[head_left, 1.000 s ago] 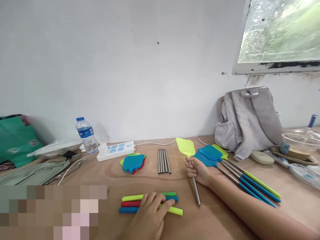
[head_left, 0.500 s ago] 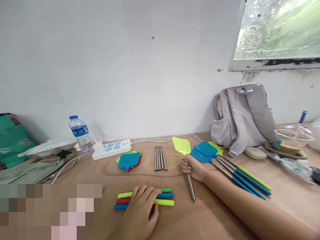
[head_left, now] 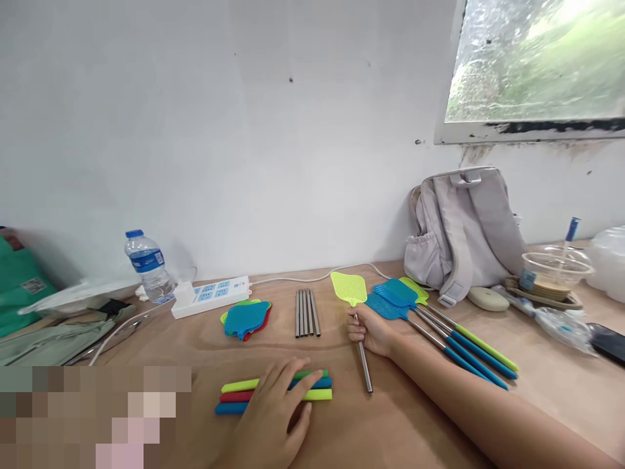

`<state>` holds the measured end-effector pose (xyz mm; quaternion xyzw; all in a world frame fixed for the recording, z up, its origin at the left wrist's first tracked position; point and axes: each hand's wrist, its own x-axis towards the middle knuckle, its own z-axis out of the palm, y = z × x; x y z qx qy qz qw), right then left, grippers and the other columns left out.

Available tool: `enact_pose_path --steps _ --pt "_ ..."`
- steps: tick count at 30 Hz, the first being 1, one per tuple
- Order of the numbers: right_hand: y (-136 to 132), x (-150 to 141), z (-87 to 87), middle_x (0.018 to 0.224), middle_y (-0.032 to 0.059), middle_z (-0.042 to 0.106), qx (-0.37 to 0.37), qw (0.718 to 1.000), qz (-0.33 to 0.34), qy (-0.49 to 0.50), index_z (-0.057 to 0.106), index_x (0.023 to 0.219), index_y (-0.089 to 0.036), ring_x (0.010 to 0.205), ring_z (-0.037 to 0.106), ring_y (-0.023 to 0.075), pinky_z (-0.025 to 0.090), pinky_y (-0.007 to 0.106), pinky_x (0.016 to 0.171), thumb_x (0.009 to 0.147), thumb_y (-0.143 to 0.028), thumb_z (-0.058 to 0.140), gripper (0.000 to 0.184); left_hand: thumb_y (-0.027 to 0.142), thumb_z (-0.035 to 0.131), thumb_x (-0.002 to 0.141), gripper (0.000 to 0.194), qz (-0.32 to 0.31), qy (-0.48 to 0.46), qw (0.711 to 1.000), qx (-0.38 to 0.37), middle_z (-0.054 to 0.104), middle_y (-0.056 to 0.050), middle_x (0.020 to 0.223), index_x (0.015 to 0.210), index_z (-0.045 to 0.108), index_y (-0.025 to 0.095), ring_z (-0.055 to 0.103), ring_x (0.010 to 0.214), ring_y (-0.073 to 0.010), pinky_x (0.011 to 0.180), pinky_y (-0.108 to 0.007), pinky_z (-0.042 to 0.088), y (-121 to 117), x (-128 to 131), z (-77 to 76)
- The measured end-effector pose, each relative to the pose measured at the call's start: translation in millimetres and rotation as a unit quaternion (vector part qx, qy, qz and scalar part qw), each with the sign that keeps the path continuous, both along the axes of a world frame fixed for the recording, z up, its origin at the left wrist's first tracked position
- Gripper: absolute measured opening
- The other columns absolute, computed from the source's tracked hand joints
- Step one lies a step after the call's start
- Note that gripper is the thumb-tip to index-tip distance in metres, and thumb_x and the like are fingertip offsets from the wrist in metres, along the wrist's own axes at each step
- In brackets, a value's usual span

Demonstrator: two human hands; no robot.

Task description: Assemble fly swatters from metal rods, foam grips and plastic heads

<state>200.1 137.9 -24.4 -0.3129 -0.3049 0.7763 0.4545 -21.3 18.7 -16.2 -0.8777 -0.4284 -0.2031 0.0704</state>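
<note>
My right hand (head_left: 372,331) is closed round the metal rod of a fly swatter (head_left: 349,288). Its yellow mesh head points up, and the bare rod end slants down toward the table. My left hand (head_left: 278,412) lies over several coloured handle sleeves (head_left: 317,395), yellow, red, blue and green, its fingers stretched and apart; the palm hides their middles. Beyond it are a stack of loose swatter heads (head_left: 247,318), blue on top, and a row of several metal rods (head_left: 306,312). Right of my right hand lie several swatters with blue and yellow sleeves (head_left: 481,355).
A white power strip (head_left: 212,296) and a water bottle (head_left: 149,267) stand at the back left. Along the right are a grey backpack (head_left: 463,234), an oval beige case (head_left: 488,299), a drink cup (head_left: 556,273) and a dark phone (head_left: 609,344). A pixelated patch covers the lower left.
The view has swung to the right, so things appear further left. My left fingers have lifted and spread a little over the sleeves. My right hand keeps its hold on the fly swatter.
</note>
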Motion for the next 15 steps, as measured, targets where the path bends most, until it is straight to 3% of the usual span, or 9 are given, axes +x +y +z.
enact_pose_path --steps 6,10,15 --pt "2 0 -4.5 0.042 -0.01 0.029 0.005 1.0 0.004 0.001 0.031 0.056 -0.02 0.035 0.02 0.0029 0.017 0.017 0.035 0.065 -0.018 0.056 0.026 0.009 0.042 0.079 0.048 -0.058 0.009 0.997 -0.051 0.052 0.0 0.123 0.12 0.048 0.034 0.044 0.114 -0.0206 0.093 -0.042 0.041 0 23 3.7" --pt "3 1 -6.2 0.043 -0.0098 0.03 0.005 1.0 0.004 -0.002 0.033 0.057 -0.019 0.034 0.021 0.0027 0.018 0.017 0.035 0.066 -0.015 0.055 0.024 0.007 0.044 0.078 0.039 -0.038 -0.038 0.994 -0.092 0.056 0.0 0.116 0.104 0.059 0.03 0.05 0.105 -0.019 0.093 -0.042 0.04 -2 31 4.6" --pt "3 2 -7.2 0.043 -0.0097 0.029 0.006 1.0 0.003 -0.008 0.033 0.057 -0.019 0.034 0.023 0.0031 0.02 0.017 0.034 0.067 -0.015 0.054 0.024 0.006 0.044 0.077 0.037 -0.013 -0.066 0.992 -0.103 0.056 -0.001 0.114 0.101 0.061 0.029 0.05 0.103 -0.0179 0.09 -0.037 0.042 -1 31 3.3"
